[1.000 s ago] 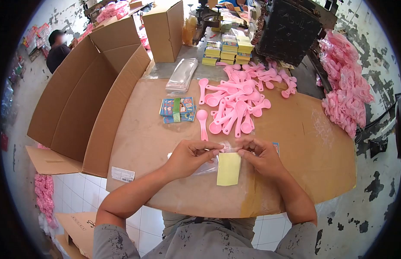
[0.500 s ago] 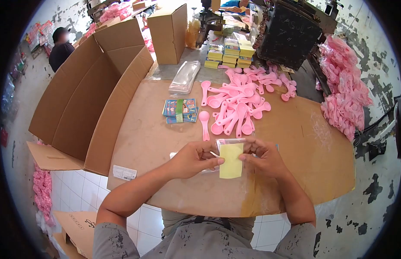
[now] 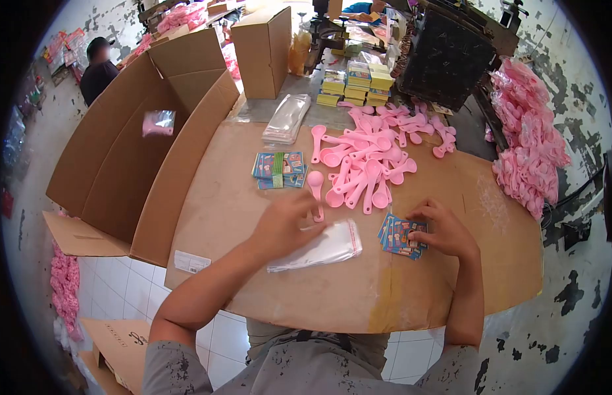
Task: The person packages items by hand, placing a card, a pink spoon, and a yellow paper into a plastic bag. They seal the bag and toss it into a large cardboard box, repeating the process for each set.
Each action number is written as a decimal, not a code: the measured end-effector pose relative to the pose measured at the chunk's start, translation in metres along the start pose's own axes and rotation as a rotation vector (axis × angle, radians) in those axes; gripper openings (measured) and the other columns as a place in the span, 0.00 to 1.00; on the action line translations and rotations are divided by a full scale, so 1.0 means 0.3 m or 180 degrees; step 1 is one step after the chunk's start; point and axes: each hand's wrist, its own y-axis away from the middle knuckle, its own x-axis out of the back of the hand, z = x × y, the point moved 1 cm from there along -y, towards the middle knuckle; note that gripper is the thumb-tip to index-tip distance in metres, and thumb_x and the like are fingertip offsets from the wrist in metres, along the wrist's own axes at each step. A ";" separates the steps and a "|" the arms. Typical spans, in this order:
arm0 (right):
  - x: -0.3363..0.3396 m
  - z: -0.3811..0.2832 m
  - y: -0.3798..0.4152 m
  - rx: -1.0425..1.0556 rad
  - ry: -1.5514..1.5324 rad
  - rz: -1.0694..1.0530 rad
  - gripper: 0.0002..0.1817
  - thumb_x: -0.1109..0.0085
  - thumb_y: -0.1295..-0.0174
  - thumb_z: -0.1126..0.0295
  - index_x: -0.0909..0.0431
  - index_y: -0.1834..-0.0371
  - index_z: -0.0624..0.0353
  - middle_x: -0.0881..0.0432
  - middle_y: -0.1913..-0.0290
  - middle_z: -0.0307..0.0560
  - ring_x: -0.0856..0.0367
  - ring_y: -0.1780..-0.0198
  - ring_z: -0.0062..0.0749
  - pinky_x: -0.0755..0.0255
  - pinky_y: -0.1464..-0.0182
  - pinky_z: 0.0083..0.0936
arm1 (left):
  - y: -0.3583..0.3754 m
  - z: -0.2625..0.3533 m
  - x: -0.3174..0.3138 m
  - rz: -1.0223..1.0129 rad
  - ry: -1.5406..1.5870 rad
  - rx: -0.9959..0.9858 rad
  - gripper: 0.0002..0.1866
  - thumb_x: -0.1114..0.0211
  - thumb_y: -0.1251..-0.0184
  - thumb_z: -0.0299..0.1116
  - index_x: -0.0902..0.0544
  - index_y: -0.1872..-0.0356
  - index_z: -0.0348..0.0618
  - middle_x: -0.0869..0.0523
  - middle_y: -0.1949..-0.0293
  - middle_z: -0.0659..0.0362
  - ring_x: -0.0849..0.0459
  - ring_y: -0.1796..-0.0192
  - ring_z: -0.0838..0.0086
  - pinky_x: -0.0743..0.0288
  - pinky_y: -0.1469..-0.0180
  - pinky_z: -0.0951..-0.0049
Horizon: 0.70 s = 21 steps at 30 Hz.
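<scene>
Left hand (image 3: 289,224) hovers, motion-blurred, over the rear edge of a flat pile of clear sleeves (image 3: 335,249), its fingers overlapping the view of a single pink spoon's handle; whether it grips anything cannot be told. Right hand (image 3: 441,227) is bent over fanned blue cards (image 3: 395,237), thumb upon them, fingers narrowly curled at their far edge; a firm grip cannot be confirmed. Largest item noted is the cardboard sheet (image 3: 497,263) covering the worktop, beneath both hands. Beside its left edge stands a deep open carton (image 3: 187,171). At the right rear are a hanging mass of pink bagged goods (image 3: 526,138) and a dark box (image 3: 444,56); an upright brown box (image 3: 256,59) stands at the left rear. Centrally lies a loose heap of pink spoons (image 3: 365,164). Behind it stand yellow-edged card stacks (image 3: 357,82); to its left lies a second sleeve stack (image 3: 287,118), with green-banded cards (image 3: 263,166) below. Between these cards and the heap lies the single pink spoon (image 3: 315,179). Smallest is a clear packet with pink contents (image 3: 158,123), seen within the carton's opening; whether it rests or is airborne cannot be determined.
</scene>
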 end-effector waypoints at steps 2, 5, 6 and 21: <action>-0.001 -0.006 -0.001 -0.0097 0.0046 0.0021 0.17 0.24 0.43 0.74 0.14 0.49 0.62 0.18 0.56 0.49 0.16 0.49 0.41 0.22 0.44 0.37 | 0.013 0.024 -0.041 -0.0015 -0.0347 -0.0243 0.16 0.20 0.39 0.35 0.12 0.53 0.42 0.17 0.57 0.56 0.17 0.54 0.63 0.23 0.51 0.63; -0.008 0.000 -0.001 -0.0219 -0.0014 0.0119 0.14 0.25 0.43 0.77 0.15 0.54 0.62 0.17 0.57 0.48 0.16 0.50 0.40 0.22 0.45 0.37 | 0.015 0.018 -0.059 -0.0168 -0.0366 -0.0146 0.16 0.20 0.40 0.34 0.11 0.53 0.42 0.18 0.59 0.55 0.18 0.55 0.60 0.23 0.51 0.61; -0.010 0.004 -0.005 -0.0243 -0.0058 0.0162 0.13 0.25 0.44 0.77 0.15 0.55 0.62 0.17 0.57 0.48 0.16 0.51 0.39 0.22 0.46 0.37 | 0.017 0.014 -0.059 -0.0235 -0.0197 -0.0014 0.15 0.21 0.40 0.32 0.11 0.53 0.42 0.18 0.58 0.55 0.18 0.54 0.60 0.23 0.49 0.61; -0.122 -0.131 -0.007 -0.0169 -0.2189 0.0559 0.08 0.28 0.35 0.77 0.16 0.56 0.64 0.13 0.57 0.46 0.14 0.53 0.28 0.21 0.49 0.29 | 0.023 0.007 -0.080 -0.0171 -0.0095 0.0113 0.17 0.20 0.41 0.30 0.11 0.51 0.41 0.16 0.59 0.57 0.19 0.52 0.62 0.23 0.47 0.62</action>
